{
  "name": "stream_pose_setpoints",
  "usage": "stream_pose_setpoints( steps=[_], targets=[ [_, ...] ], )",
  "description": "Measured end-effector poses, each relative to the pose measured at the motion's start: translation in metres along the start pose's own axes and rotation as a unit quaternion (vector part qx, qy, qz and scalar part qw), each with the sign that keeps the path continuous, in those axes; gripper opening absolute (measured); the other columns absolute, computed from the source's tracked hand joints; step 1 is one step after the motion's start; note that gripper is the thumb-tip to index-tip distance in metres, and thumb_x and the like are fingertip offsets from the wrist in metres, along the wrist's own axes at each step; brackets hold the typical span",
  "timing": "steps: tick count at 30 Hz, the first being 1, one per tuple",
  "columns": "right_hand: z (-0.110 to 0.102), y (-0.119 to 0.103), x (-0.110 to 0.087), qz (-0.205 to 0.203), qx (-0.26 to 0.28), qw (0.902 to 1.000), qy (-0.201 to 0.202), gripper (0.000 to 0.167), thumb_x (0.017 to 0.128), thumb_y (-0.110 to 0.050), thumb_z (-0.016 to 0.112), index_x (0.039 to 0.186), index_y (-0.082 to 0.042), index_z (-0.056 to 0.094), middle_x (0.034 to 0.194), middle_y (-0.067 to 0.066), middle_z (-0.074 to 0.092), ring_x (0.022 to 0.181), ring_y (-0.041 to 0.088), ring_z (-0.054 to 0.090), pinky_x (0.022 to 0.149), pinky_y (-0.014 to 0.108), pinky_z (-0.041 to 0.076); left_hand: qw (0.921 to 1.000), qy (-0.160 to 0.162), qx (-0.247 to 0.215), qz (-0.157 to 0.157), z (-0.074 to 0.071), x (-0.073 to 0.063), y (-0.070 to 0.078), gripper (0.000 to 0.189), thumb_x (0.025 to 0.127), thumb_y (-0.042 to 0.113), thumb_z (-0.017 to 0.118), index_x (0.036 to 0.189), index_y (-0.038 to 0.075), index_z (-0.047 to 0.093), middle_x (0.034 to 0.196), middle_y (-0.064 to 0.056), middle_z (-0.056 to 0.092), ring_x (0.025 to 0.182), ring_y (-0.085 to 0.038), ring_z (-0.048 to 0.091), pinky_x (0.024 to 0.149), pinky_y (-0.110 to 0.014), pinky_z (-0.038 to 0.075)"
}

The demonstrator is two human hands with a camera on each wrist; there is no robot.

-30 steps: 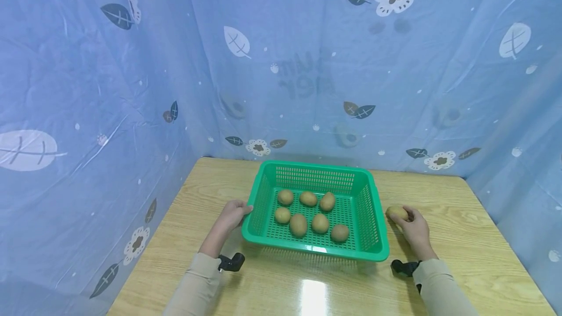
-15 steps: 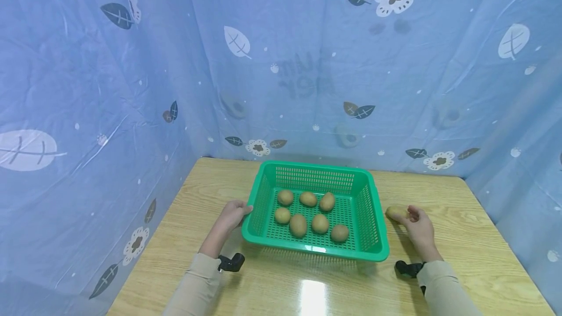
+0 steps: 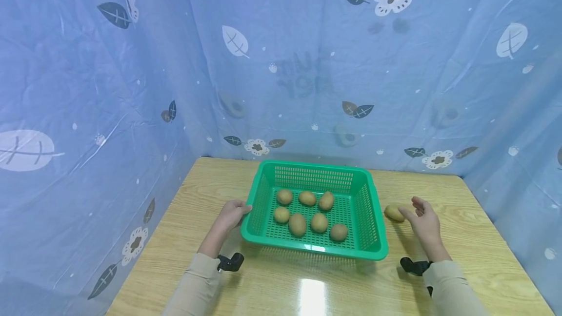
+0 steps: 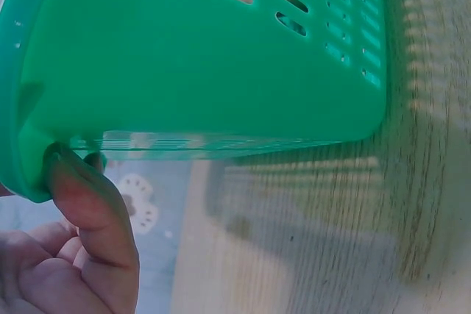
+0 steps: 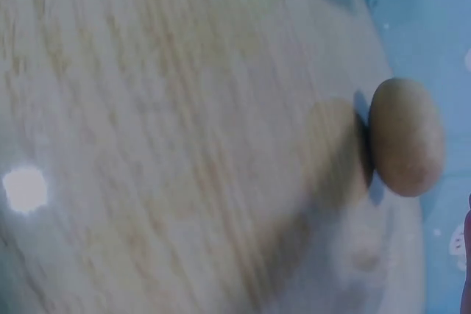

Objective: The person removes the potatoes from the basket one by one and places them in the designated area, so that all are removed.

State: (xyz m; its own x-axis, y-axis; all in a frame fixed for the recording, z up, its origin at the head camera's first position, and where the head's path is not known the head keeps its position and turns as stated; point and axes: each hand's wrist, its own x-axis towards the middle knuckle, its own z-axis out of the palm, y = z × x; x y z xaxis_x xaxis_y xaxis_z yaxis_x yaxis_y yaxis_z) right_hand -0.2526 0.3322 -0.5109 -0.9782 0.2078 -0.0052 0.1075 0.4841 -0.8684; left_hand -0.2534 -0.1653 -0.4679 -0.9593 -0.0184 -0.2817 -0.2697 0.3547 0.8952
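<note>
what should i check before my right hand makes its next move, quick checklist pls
1. Basket held: ok, the left hand grips the green basket at its left rim.
2. Basket upright: ok, its open side faces up.
3. Loose potato in place: ok, it lies on the table to the right of the basket.
4. Right hand has a grip on it: not ok, the fingers are open beside it.
5. Room in the basket: ok, bare base shows to the right of the seven potatoes.
6. Loose potato's underside sound: cannot tell, it is hidden.
</note>
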Motion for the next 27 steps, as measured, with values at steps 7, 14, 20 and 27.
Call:
stream_pose_setpoints(
  steps=[7,14,20,27],
  targets=[
    [-0.001,-0.019,0.002,-0.037,-0.003,0.9990,0.024,0.076,0.095,-0.042,0.054,0.147,0.003,0.022,0.147,0.029,0.029,0.134,0.045,0.028,0.110,0.053,0.026,1.0000,0.000,0.000,-0.005,-0.001,0.001,0.002,0.031,0.096,0.020,0.051,0.111,-0.005,0.060,0.093,-0.012,0.064,0.080,-0.018,0.061,0.072,-0.028,0.049],
    [0.000,-0.043,0.001,-0.067,0.006,0.9971,0.035,0.072,0.094,-0.039,0.056,0.147,0.000,0.025,0.147,0.024,0.032,0.135,0.041,0.031,0.112,0.042,0.028,1.0000,0.000,0.003,0.003,-0.001,0.002,0.000,0.032,0.096,0.018,0.051,0.114,-0.007,0.059,0.091,-0.012,0.065,0.079,-0.017,0.062,0.070,-0.028,0.051],
    [0.002,-0.063,0.000,-0.111,0.008,0.9929,0.041,0.070,0.093,-0.039,0.058,0.145,-0.002,0.029,0.146,0.022,0.036,0.135,0.035,0.034,0.096,0.000,0.029,1.0000,0.001,0.005,0.001,0.000,0.002,-0.001,0.032,0.096,0.019,0.050,0.113,-0.007,0.059,0.091,-0.011,0.064,0.078,-0.016,0.061,0.069,-0.027,0.050],
    [0.007,-0.088,-0.002,-0.146,0.028,0.9883,0.037,0.068,0.092,-0.032,0.061,0.144,0.001,0.031,0.144,0.022,0.038,0.133,0.033,0.036,0.099,0.004,0.030,1.0000,-0.002,-0.001,0.004,0.001,0.002,-0.001,0.033,0.096,0.019,0.050,0.114,-0.007,0.059,0.093,-0.014,0.066,0.078,-0.017,0.063,0.069,-0.027,0.051]
  ],
)
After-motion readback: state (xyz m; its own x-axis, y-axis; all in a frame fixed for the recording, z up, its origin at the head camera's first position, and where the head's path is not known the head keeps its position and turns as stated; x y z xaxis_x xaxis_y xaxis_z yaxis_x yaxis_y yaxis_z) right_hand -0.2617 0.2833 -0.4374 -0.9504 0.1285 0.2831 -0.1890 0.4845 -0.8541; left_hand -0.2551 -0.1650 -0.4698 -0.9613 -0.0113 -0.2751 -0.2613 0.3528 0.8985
